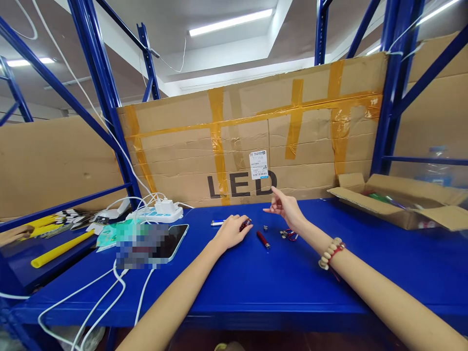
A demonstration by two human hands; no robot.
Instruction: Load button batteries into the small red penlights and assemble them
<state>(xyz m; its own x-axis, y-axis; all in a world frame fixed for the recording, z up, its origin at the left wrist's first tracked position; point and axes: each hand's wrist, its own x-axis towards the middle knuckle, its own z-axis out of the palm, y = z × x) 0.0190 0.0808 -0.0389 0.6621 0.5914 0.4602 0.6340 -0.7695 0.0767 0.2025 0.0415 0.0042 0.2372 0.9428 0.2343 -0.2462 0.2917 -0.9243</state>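
My left hand [231, 232] rests on the blue tabletop, its fingers closed round a short dark red tube with a metal end [245, 224]. Part of that tube is hidden under the fingers. Just beyond the hand lies a blue-and-white pen [217, 223]. My right hand [287, 210] is raised above the table with the index finger stretched out and nothing visible in it. Between the hands lie a second dark red tube [263, 239] and a small metal piece [265, 227]. Below my right hand are small metal clips with a red loop [288, 234].
An open cardboard box [383, 204] stands at right. At left are a phone [178, 240], a white power strip [168, 210] with cables and a yellow tube [62, 248]. Another person's hand [14, 235] shows at far left. A taped cardboard panel [175, 156] closes the back.
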